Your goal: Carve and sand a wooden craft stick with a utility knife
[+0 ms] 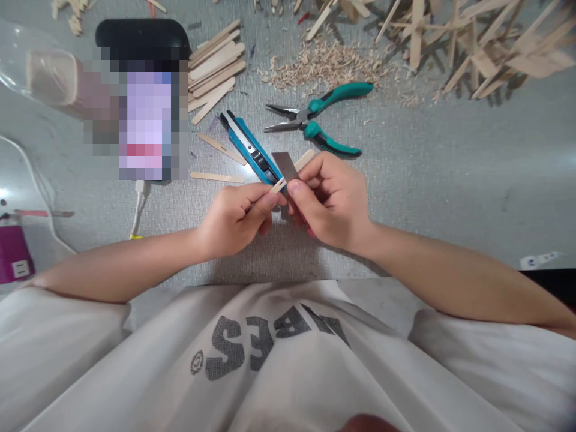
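My left hand (pixel 240 217) pinches one end of a wooden craft stick (pixel 278 186) between thumb and fingers. The stick slants up and right behind a flat dark grey-brown strip (pixel 283 165), whose exact kind I cannot make out. My right hand (pixel 336 198) is closed, its thumb pressing that strip across the stick. Just beyond both hands, a blue utility knife (pixel 252 147) lies slanted on the table. Green-handled needle-nose pliers (pixel 306 115) rest farther off, jaws apart and pointing left.
Loose craft sticks (pixel 216 69) are stacked at the back left, with two singles nearer. Wood shavings (pixel 324 67) and a heap of split sticks (pixel 477 42) cover the back right. At left are a blurred lit phone (pixel 146 126), a white cable (pixel 139 207) and a purple box (pixel 15 252).
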The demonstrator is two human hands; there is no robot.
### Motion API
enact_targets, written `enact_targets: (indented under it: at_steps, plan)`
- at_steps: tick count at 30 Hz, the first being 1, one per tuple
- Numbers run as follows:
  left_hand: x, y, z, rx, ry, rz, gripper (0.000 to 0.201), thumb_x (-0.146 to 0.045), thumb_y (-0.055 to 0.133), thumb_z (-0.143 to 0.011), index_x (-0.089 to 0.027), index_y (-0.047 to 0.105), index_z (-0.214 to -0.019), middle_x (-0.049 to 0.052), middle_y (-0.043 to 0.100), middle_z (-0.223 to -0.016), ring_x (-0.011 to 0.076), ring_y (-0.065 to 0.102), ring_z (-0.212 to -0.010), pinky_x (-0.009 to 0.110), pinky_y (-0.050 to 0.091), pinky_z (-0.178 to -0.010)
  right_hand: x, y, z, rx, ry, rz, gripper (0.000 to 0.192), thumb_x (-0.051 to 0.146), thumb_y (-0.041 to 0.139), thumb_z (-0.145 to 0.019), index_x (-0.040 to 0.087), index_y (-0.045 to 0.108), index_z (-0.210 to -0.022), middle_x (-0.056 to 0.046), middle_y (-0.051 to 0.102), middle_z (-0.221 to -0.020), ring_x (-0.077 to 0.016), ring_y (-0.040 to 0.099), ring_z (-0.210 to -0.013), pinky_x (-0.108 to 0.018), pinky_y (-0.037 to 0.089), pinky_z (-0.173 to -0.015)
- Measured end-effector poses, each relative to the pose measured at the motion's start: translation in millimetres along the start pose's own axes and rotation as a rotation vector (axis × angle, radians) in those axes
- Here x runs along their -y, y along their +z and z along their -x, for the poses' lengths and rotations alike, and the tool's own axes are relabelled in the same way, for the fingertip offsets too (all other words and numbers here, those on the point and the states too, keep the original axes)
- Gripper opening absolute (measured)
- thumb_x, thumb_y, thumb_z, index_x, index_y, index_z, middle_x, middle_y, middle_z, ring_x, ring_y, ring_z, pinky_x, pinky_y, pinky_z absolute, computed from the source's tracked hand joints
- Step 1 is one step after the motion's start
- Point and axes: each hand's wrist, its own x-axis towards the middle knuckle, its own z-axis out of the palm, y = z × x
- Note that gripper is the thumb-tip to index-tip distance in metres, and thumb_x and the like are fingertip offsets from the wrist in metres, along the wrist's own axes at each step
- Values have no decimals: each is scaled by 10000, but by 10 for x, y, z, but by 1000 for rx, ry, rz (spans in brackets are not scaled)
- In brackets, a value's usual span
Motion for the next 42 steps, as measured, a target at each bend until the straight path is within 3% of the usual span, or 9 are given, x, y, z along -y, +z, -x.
enact_targets:
  at_steps: [7, 10, 13, 16, 19, 27, 34, 37, 42]
  plan:
    - [-30, 2, -14, -7, -15, 15, 634, -722, 572, -1233, -193, 840, -1007, -5, 692, -606, 113, 596, -513, 258, 485, -560, -28, 12, -3, 36, 17, -18, 567, 783, 821, -1062, 333, 504, -927, 62, 661, -683, -148, 558, -483, -335, 477, -460]
    - [-30, 7, -11, -87, -60, 48, 613, -739, 628, -1205, -194, 843, -1027, -12, 684, -596, 114, 569, -489, 264, 470, -530, -43, -29, -9, -64, -112, 55, 518, 784, 711, -1129, 336, 503, -973, 57, 678, -708, -167, 602, -525, -349, 512, -521]
    - [-9, 15, -12, -133, -98, 85, 633, -774, 649, -1183, -189, 847, -1044, -11, 677, -585, 116, 561, -478, 266, 451, -502, -51, -152, -20, -135, -251, 390, 432, 723, 573, -1191, 328, 581, -1018, -13, 762, -822, -220, 704, -679, -413, 597, -698]
    - [18, 21, -15, -140, -105, 120, 665, -807, 649, -1168, -183, 847, -1048, -7, 678, -587, 114, 552, -467, 263, 426, -476, -58, -279, -38, -28, -276, 788, 456, 689, 522, -1190, 303, 733, -1068, -109, 841, -996, -306, 780, -903, -496, 621, -890]
    - [10, 22, -18, -158, -88, 138, 658, -801, 667, -1163, -184, 841, -1013, -10, 673, -592, 105, 525, -466, 265, 419, -476, -79, -332, -64, 38, -303, 940, 480, 670, 522, -1196, 284, 792, -1102, -138, 856, -1074, -339, 775, -982, -505, 604, -921]
    - [20, 31, -65, -221, -14, 218, 637, -810, 759, -1109, -205, 841, -928, -27, 550, -610, 104, 460, -534, 287, 393, -518, -101, -331, -119, 16, -266, 996, 357, 403, 445, -1210, 278, 769, -1126, -148, 821, -1219, -367, 770, -1189, -519, 606, -1003]
    - [87, -11, -76, -202, -77, 280, 600, -812, 866, -1024, -217, 840, -951, -21, 536, -636, 112, 418, -548, 300, 323, -492, -72, -389, -104, 68, -344, 944, 504, 753, 630, -1167, 278, 748, -1289, -198, 778, -1386, -440, 723, -1334, -586, 618, -1109]
    - [42, -18, -84, -144, -60, 326, 611, -788, 876, -1031, -194, 799, -912, -23, 567, -618, 99, 454, -526, 281, 354, -485, -112, -436, -115, 123, -444, 965, 563, 759, 464, -1225, 286, 738, -1357, -203, 766, -1423, -407, 717, -1348, -610, 576, -1231]
    - [-11, 35, -79, -175, -126, 308, 510, -677, 893, -1058, -191, 760, -978, -6, 739, -658, 88, 559, -477, 235, 427, -454, -308, -450, -184, 42, -643, 852, 626, 660, 276, -1280, 244, 730, -1394, -192, 755, -1355, -392, 740, -1273, -643, 607, -1149]
